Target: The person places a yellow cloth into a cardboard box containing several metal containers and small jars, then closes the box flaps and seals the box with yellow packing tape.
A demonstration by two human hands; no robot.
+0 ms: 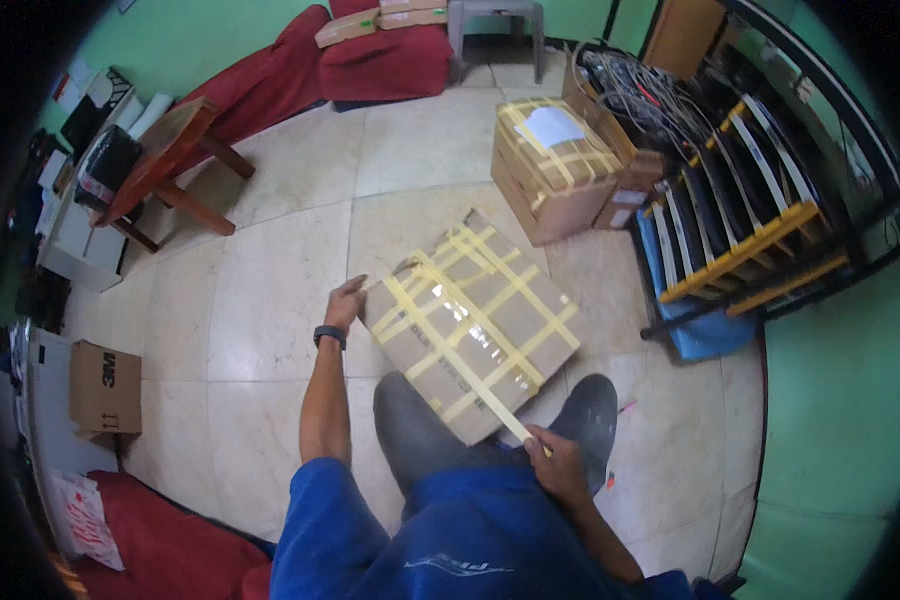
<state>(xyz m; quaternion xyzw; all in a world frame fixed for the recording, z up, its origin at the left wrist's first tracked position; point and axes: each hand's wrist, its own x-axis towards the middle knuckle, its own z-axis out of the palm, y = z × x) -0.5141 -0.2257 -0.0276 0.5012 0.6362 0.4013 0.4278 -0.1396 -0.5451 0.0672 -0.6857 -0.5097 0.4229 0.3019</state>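
Observation:
A cardboard box (472, 322) criss-crossed with yellow tape sits tilted in front of my knees, its near corner between my legs. Clear glossy tape runs along its top seam, and the cardboard bears printed writing. At the box's left corner is my left hand (345, 301), with a dark band on the wrist; whether the fingers press on the cardboard is hard to tell. My right hand (555, 459), near my right thigh, grips the end of a yellow tape strip (504, 414). That strip stretches taut from the box's near edge to my fingers.
Another taped carton (555, 165) stands beyond, beside an open box of cables (645, 97). A rack with yellow rails (742, 255) is at right. A wooden table (161, 161) and a small carton (105, 386) are at left. Red-covered seats (386, 64) line the far wall.

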